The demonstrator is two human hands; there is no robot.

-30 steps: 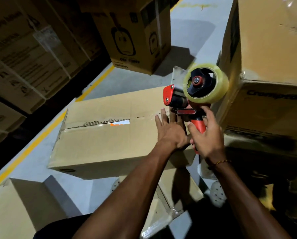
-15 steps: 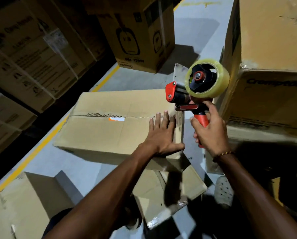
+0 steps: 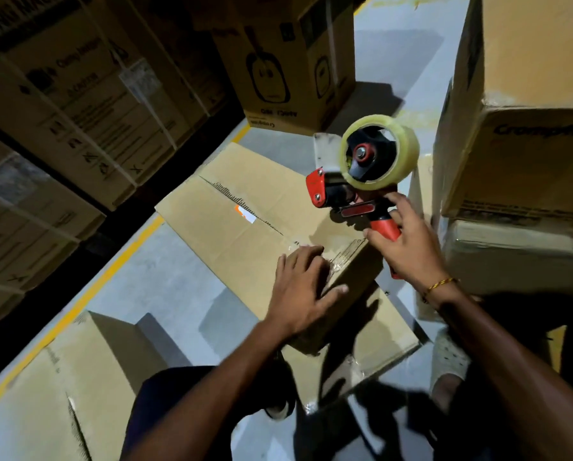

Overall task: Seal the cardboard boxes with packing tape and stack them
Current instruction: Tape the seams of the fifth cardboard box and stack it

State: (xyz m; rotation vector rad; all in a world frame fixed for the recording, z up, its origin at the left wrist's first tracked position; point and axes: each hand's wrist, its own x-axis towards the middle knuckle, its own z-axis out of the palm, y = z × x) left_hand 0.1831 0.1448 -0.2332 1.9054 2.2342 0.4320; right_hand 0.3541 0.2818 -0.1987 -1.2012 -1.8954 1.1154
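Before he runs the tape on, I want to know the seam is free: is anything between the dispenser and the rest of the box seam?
Nothing visible. The tape dispenser hangs above the box in the right hand; the left hand presses the near end, off the untaped seam.

Right hand (image 3: 408, 251) hides most of the dispenser handle (image 3: 386, 227)

The flat box (image 3: 245, 221) lies on the floor (image 3: 165, 287), with the left hand (image 3: 298, 287) on its near corner, the tape dispenser (image 3: 361, 174) above its right end, stacked boxes (image 3: 524, 128) to its right and another box (image 3: 288, 61) behind it.
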